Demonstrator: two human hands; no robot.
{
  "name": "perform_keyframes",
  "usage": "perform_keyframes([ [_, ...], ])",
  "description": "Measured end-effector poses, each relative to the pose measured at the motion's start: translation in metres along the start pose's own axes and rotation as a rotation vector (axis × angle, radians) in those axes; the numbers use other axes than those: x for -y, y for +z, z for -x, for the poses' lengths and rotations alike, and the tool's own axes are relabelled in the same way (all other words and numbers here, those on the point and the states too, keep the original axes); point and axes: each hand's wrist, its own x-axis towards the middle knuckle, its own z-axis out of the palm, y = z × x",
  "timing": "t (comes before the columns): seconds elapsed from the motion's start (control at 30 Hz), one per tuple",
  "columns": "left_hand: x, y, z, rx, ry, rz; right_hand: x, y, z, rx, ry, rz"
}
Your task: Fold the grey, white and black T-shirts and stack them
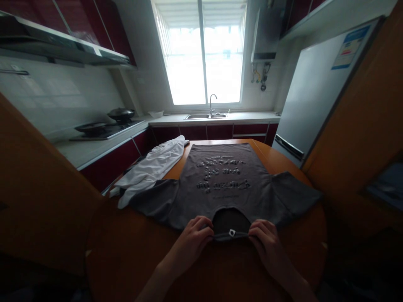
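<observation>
Grey collar (225, 238) pinched in my left hand (199, 230) and right hand (263, 235), fingers closed on fabric, white label (232, 233) between them. T-shirt (223, 172) spread ahead of fingers on wooden table (201, 272), print up. White garment (154, 163) beyond left fingers. Farther ahead of both: sink (197, 116), then window (185, 63).

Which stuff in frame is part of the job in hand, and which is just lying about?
In the job:
- dark gray T-shirt, spread out
- left hand and right hand, pinching its collar
- table underneath

Apparently just lying about:
- white cloth, untouched
- lidded pan
- shallow pan
</observation>
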Motion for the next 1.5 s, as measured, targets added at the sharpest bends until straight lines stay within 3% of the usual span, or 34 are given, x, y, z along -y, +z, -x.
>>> perform_keyframes([
  [0.23, -0.001, -0.004, 0.006, 0.139, 0.004, 0.078, 0.008, -0.003, 0.002, 0.114, -0.016, 0.004],
  [0.43, 0.005, -0.004, -0.003, -0.037, -0.171, -0.010, -0.002, 0.003, -0.011, -0.062, 0.111, 0.137],
  [0.67, 0.002, 0.017, -0.020, 0.033, -0.356, -0.132, -0.009, 0.021, -0.013, -0.108, 0.190, 0.252],
  [0.9, 0.001, 0.001, -0.025, -0.027, -0.315, -0.018, -0.005, 0.012, -0.011, -0.246, 0.199, 0.167],
  [1.1, 0.007, 0.004, -0.017, 0.132, -0.315, 0.047, -0.002, 0.018, -0.002, -0.100, 0.238, 0.265],
  [1.2, 0.009, -0.008, -0.021, 0.177, -0.312, 0.091, -0.003, 0.014, -0.007, -0.030, 0.252, 0.275],
  [1.3, 0.020, -0.023, -0.029, 0.053, -0.290, 0.048, -0.013, 0.004, -0.018, -0.032, 0.248, 0.239],
  [1.4, 0.045, -0.021, -0.027, -0.128, -0.313, -0.144, -0.030, -0.002, -0.024, -0.072, 0.243, 0.266],
  [1.5, 0.074, -0.005, -0.015, -0.109, -0.436, -0.398, -0.045, 0.001, -0.022, -0.004, 0.279, 0.359],
])
